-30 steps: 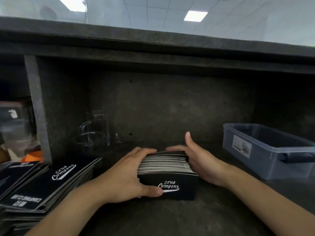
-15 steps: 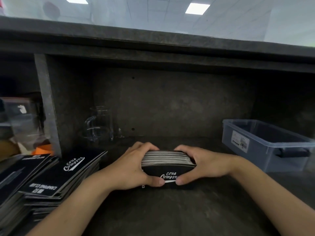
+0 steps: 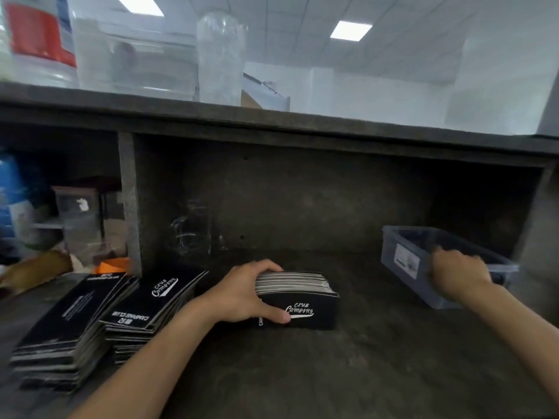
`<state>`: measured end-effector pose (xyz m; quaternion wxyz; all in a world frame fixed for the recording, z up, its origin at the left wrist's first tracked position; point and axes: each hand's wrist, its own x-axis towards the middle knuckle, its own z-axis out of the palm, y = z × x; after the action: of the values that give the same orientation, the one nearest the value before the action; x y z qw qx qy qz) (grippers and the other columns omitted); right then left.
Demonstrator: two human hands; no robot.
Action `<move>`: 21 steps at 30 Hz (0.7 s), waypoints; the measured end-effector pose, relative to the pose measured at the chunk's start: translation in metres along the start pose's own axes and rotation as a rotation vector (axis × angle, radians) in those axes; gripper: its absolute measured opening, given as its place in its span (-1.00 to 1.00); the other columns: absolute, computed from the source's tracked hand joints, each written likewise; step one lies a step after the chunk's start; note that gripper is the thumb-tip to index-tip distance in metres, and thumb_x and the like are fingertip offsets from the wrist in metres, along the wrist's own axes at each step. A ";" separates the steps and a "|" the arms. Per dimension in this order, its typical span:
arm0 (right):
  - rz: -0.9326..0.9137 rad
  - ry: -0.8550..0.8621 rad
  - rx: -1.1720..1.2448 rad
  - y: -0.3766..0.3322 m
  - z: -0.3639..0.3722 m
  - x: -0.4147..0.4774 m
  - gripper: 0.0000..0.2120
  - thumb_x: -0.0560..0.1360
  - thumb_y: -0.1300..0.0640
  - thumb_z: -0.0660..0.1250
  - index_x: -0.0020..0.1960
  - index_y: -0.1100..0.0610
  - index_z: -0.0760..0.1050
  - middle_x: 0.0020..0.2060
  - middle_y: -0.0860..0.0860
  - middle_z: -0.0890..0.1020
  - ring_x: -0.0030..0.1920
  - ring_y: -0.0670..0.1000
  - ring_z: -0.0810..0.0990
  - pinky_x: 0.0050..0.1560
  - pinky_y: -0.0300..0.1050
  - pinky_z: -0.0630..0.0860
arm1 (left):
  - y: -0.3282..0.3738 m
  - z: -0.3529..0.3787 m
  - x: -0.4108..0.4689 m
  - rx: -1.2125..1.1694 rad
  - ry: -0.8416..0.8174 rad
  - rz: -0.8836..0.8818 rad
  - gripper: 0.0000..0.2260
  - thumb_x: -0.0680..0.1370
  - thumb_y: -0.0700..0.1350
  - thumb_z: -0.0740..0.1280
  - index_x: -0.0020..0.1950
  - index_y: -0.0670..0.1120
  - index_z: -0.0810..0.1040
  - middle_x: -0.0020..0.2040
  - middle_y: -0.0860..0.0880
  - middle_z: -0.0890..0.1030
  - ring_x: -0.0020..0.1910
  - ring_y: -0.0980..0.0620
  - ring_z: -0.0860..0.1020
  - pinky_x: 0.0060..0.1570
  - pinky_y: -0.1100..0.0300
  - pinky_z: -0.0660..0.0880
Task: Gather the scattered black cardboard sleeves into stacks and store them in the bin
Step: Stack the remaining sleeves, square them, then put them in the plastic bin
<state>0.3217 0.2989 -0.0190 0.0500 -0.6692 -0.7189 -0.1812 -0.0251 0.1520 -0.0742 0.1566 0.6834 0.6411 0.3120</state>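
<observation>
Dark stone shelving under a counter: at its middle the left hand (image 3: 245,294) grips a stack of black sleeves (image 3: 299,303) standing on edge, fingers curled over the top and thumb pressed on the front face. The right arm reaches out to the right, where the right hand (image 3: 458,273) curls over the near rim of the bin (image 3: 390,267), well apart from the stack. More sleeve piles (image 3: 145,309) lie at the left.

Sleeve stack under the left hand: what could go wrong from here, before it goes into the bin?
1. Only the left hand holds the sleeve stack; with a one-sided grip, lifting it could let sleeves fan out or spill.
2. The right hand holds the bin by its rim; dragging it closer might bump the stack.
3. The uneven piles at left may slide.
</observation>
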 end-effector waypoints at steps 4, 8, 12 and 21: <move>-0.232 -0.058 0.109 0.027 0.000 -0.015 -0.68 0.62 0.04 0.29 0.36 -0.03 0.42 0.16 0.02 0.67 0.14 0.06 0.66 0.08 -0.04 0.55 | 0.015 0.000 -0.008 -0.224 0.115 -0.056 -0.37 0.16 0.07 0.73 0.18 0.18 0.62 0.05 0.15 0.69 0.02 0.27 0.64 0.18 0.18 0.58; -0.493 -0.166 0.358 0.040 -0.020 -0.058 -0.85 0.63 -0.03 0.30 0.10 -0.26 0.36 0.08 -0.23 0.59 0.03 -0.21 0.55 0.09 -0.13 0.53 | 0.042 -0.019 -0.018 -0.708 0.229 -0.091 -0.41 0.23 0.03 0.70 0.23 0.14 0.64 0.14 0.03 0.68 0.05 0.06 0.68 -0.02 0.24 0.59; -0.696 -0.272 0.436 0.038 -0.036 -0.094 -0.90 0.62 -0.16 0.27 0.12 -0.33 0.41 0.09 -0.35 0.55 0.19 -0.28 0.47 0.25 -0.09 0.47 | 0.064 -0.039 -0.032 -0.903 0.156 -0.028 -0.29 0.08 0.16 0.71 0.20 0.09 0.69 0.16 -0.06 0.70 0.04 -0.08 0.70 0.00 0.06 0.67; -0.434 -0.685 1.412 0.010 -0.073 -0.076 -0.18 0.25 -0.53 0.41 0.42 -0.25 0.37 0.24 -0.17 0.66 0.23 0.00 0.67 0.23 0.02 0.61 | 0.131 -0.053 -0.011 -0.476 -0.170 -0.183 -0.58 0.33 0.07 0.61 0.16 0.04 0.69 0.03 0.00 0.75 0.03 0.04 0.71 0.02 0.11 0.66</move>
<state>0.3262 0.2037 0.0266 0.2014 -0.3438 -0.7528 0.5239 0.0433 0.1142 0.0440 0.3939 0.5903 0.5933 0.3799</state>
